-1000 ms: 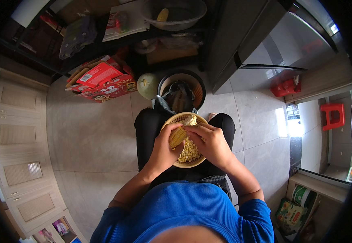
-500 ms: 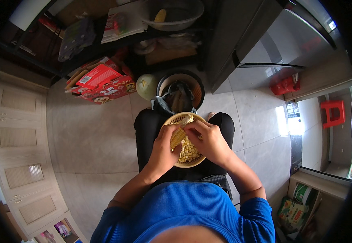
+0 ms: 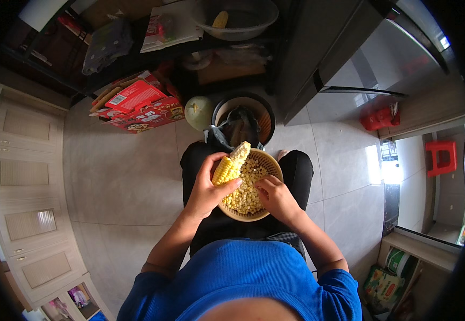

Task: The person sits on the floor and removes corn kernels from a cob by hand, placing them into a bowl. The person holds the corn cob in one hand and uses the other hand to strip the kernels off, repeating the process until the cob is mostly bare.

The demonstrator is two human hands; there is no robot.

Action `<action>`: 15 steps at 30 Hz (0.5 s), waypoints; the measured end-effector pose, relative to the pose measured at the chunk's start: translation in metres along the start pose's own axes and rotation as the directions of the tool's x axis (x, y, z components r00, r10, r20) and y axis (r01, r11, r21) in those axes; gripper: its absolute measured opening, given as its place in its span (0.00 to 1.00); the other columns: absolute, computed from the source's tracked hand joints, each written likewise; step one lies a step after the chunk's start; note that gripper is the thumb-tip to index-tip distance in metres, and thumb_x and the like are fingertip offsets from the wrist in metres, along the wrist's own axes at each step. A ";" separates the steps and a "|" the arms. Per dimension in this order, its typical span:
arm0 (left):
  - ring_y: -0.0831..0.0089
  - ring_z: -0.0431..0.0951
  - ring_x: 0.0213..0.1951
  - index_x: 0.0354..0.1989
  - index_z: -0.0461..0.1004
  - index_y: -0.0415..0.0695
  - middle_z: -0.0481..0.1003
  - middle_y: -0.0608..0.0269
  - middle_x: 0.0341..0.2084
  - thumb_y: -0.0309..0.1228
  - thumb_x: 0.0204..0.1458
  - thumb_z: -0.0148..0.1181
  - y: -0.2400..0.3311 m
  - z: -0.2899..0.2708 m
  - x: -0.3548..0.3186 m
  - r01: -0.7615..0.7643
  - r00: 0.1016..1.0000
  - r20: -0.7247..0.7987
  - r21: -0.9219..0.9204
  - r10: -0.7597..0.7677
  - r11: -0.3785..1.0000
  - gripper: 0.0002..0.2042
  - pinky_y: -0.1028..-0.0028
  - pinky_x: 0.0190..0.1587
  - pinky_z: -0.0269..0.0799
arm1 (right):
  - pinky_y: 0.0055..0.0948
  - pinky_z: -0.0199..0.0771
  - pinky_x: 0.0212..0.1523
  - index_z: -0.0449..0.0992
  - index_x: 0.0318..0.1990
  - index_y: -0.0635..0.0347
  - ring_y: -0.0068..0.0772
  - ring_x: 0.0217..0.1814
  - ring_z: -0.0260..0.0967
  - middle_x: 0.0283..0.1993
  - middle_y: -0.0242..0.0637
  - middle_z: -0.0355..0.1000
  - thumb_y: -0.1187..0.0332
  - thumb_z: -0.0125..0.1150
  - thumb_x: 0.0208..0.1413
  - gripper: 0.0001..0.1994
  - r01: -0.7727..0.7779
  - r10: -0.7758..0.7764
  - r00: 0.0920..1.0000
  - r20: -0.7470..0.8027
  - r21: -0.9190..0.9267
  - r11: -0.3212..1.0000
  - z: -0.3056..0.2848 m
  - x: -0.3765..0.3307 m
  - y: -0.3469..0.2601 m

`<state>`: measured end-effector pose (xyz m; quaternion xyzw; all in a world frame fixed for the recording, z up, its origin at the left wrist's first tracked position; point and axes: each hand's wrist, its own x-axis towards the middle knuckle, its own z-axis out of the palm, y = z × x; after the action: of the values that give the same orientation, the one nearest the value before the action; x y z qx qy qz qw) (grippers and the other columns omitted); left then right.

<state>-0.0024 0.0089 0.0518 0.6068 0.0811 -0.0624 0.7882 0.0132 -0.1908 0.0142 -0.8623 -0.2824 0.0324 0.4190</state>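
A partly stripped corn cob (image 3: 228,169) is in my left hand (image 3: 203,191), my fingers wrapped round its yellow part. Its bare, pale end points up and away from me. Below it a tan plastic basket (image 3: 269,160) rests on my lap, with many loose corn kernels (image 3: 242,202) inside. My right hand (image 3: 277,199) is over the basket's right side, fingers curled together close above the kernels. Whatever its fingertips may hold is hidden.
Just beyond my knees stands a round bin (image 3: 266,119) with a dark bag (image 3: 238,128). A pale green melon (image 3: 199,111) and a red carton (image 3: 144,107) sit left of it. Another corn cob (image 3: 220,20) lies in a clear bowl (image 3: 254,31) on the shelf.
My right hand has come off the cob and moved down over the kernels at the right. My left hand keeps the cob, now shifted slightly up and left.
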 end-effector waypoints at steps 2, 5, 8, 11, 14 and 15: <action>0.78 0.68 0.43 0.53 0.59 0.40 0.67 0.64 0.41 0.19 0.43 0.63 0.001 0.002 -0.001 0.017 1.000 0.020 -0.035 -0.016 0.999 0.28 0.77 0.48 0.67 | 0.30 0.74 0.34 0.73 0.35 0.64 0.43 0.32 0.71 0.34 0.42 0.71 0.79 0.58 0.45 0.08 0.155 -0.157 0.988 -0.001 -0.125 0.980 0.006 -0.003 0.009; 0.77 0.68 0.45 0.51 0.60 0.38 0.68 0.61 0.42 0.20 0.44 0.62 -0.003 0.004 -0.003 -0.020 0.999 0.031 -0.022 0.020 1.000 0.25 0.76 0.49 0.66 | 0.29 0.74 0.33 0.74 0.35 0.64 0.39 0.32 0.72 0.32 0.41 0.71 0.78 0.60 0.45 0.08 -0.062 0.079 0.994 -0.079 0.197 0.979 -0.016 0.018 -0.028; 0.75 0.68 0.46 0.51 0.60 0.38 0.68 0.60 0.42 0.19 0.43 0.62 -0.005 0.006 -0.001 -0.085 0.994 0.072 0.124 0.077 0.989 0.25 0.75 0.50 0.65 | 0.28 0.73 0.30 0.74 0.35 0.65 0.36 0.29 0.72 0.30 0.40 0.70 0.77 0.62 0.45 0.08 -0.034 0.077 0.986 -0.150 0.272 0.962 -0.032 0.039 -0.051; 0.74 0.68 0.47 0.52 0.59 0.39 0.67 0.60 0.43 0.18 0.43 0.62 -0.002 0.009 -0.001 -0.178 0.982 0.109 0.251 0.156 0.951 0.26 0.75 0.50 0.66 | 0.29 0.73 0.30 0.74 0.35 0.64 0.38 0.29 0.71 0.31 0.41 0.70 0.78 0.61 0.45 0.08 0.005 0.025 0.991 -0.133 0.222 0.975 -0.036 0.049 -0.058; 0.73 0.69 0.47 0.51 0.61 0.40 0.67 0.59 0.44 0.17 0.43 0.61 0.005 0.011 -0.004 -0.220 0.975 0.095 0.371 0.199 0.902 0.25 0.74 0.49 0.66 | 0.31 0.73 0.31 0.74 0.35 0.64 0.41 0.30 0.71 0.31 0.41 0.70 0.78 0.61 0.45 0.08 -0.028 0.059 0.992 -0.114 0.256 0.966 -0.041 0.051 -0.062; 0.72 0.69 0.46 0.51 0.61 0.39 0.67 0.58 0.43 0.17 0.43 0.61 0.013 0.014 -0.005 -0.237 0.972 0.093 0.417 0.218 0.878 0.25 0.74 0.49 0.66 | 0.30 0.73 0.33 0.74 0.36 0.64 0.40 0.31 0.72 0.32 0.41 0.71 0.78 0.61 0.45 0.08 -0.026 0.053 0.993 -0.109 0.236 0.971 -0.042 0.052 -0.063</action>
<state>-0.0044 -0.0016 0.0685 0.7676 -0.0235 0.0011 0.6405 0.0400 -0.1633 0.0973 -0.8128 -0.2350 0.0243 0.5325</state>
